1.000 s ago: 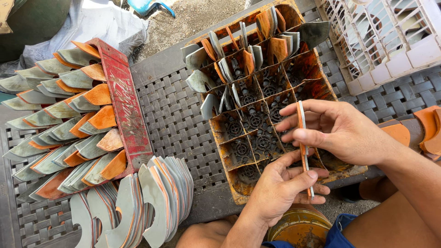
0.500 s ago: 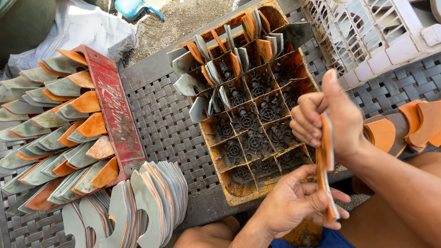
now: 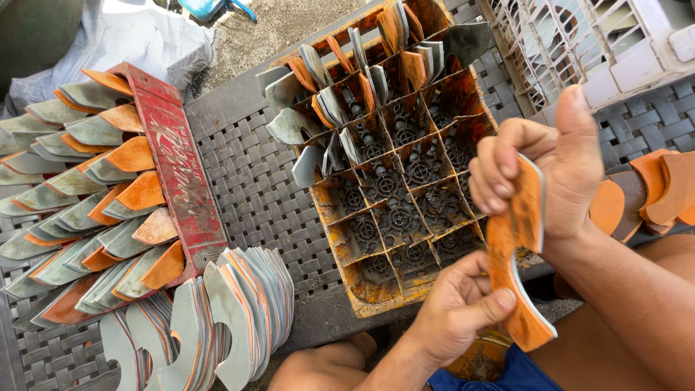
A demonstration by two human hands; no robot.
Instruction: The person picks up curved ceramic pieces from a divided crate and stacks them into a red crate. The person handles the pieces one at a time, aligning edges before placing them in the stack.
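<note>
My right hand (image 3: 543,166) grips the upper end of a curved orange blade-shaped piece (image 3: 515,246), thumb pointing up. My left hand (image 3: 456,308) holds the lower end of the same piece, thumb pressed on its orange face. The piece hangs in front of me, over the near right corner of an orange compartment crate (image 3: 376,279). The far compartments of that crate hold upright grey and orange curved pieces (image 3: 340,101); the near compartments hold none.
A red crate (image 3: 177,163) full of curved pieces sits at the left. A fanned stack of grey-orange pieces (image 3: 232,311) lies at the front. More orange pieces (image 3: 662,188) lie at the right, a white lattice crate (image 3: 601,43) at the back right. All rest on a dark woven surface (image 3: 253,195).
Both hands lifted the curved piece away from the orange crate toward me and turned it, so its broad orange face shows instead of its thin edge.
</note>
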